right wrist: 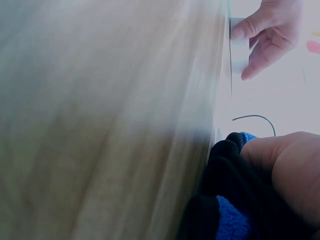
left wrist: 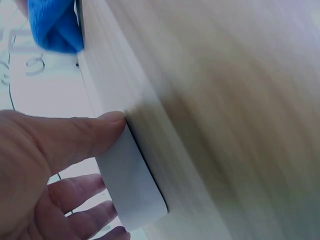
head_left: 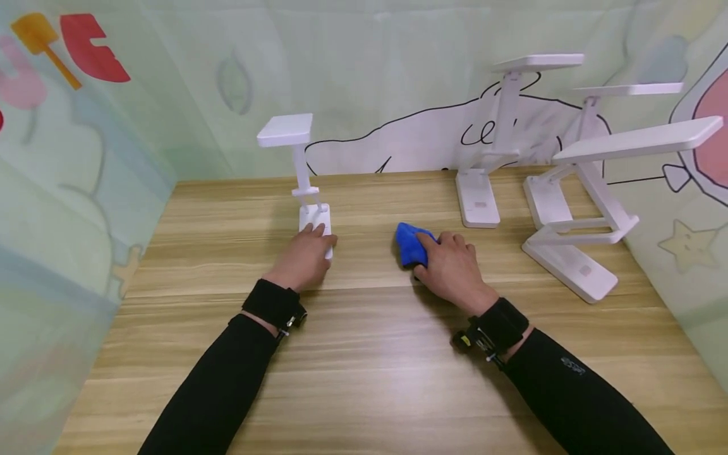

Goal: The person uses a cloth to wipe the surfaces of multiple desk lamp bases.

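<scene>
A small white desk lamp (head_left: 284, 131) stands at the left part of the table, its flat head raised over a slim post. My left hand (head_left: 304, 256) holds its base (head_left: 324, 218), fingertips over the top and the thumb at the right edge. In the left wrist view the thumb (left wrist: 100, 131) and the fingers lie on opposite sides of the white base (left wrist: 132, 185). My right hand (head_left: 452, 268) grips a bunched blue cloth (head_left: 411, 245) on the table, to the right of that lamp. Dark folds of the cloth (right wrist: 232, 222) show beneath the thumb in the right wrist view.
Three more white folding lamps crowd the right side: one at the back (head_left: 478, 199), another partly covered (head_left: 548, 196), and a nearer one (head_left: 574, 268) with its head reaching right. A printed curtain (head_left: 364, 82) hangs behind the wooden table (head_left: 364, 373).
</scene>
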The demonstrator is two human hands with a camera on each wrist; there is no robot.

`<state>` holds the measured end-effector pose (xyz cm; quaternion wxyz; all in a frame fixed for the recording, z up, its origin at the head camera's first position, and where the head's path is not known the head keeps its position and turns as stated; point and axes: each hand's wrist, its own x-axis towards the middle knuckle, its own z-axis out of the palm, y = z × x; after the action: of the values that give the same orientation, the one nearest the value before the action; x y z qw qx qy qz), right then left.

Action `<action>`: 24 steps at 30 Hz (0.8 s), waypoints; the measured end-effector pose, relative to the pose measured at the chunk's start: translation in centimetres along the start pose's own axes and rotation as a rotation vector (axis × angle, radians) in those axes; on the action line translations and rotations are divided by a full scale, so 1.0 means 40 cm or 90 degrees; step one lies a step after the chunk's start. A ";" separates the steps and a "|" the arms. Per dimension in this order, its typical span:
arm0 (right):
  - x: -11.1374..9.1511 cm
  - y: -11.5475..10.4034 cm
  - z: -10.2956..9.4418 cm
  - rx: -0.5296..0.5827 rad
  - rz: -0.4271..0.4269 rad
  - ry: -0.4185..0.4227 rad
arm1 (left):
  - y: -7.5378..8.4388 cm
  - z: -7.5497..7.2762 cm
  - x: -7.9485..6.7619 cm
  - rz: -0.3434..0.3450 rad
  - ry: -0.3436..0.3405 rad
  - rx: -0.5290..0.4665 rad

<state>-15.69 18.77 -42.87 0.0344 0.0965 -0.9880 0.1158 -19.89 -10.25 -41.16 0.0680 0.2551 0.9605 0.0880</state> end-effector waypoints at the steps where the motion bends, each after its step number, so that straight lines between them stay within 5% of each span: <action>1: -0.001 0.000 -0.001 0.000 0.001 -0.001 | -0.010 -0.003 -0.003 -0.007 -0.002 -0.006; 10: 0.000 0.003 -0.001 0.000 0.002 -0.003 | -0.100 -0.023 -0.033 -0.090 -0.005 -0.050; 24: -0.001 0.002 -0.003 -0.007 -0.009 -0.001 | -0.220 -0.051 -0.073 -0.160 -0.012 -0.088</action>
<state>-15.65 18.87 -42.79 0.0353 0.1035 -0.9879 0.1104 -21.96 -19.50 -40.72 0.1051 0.1285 0.9758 0.1424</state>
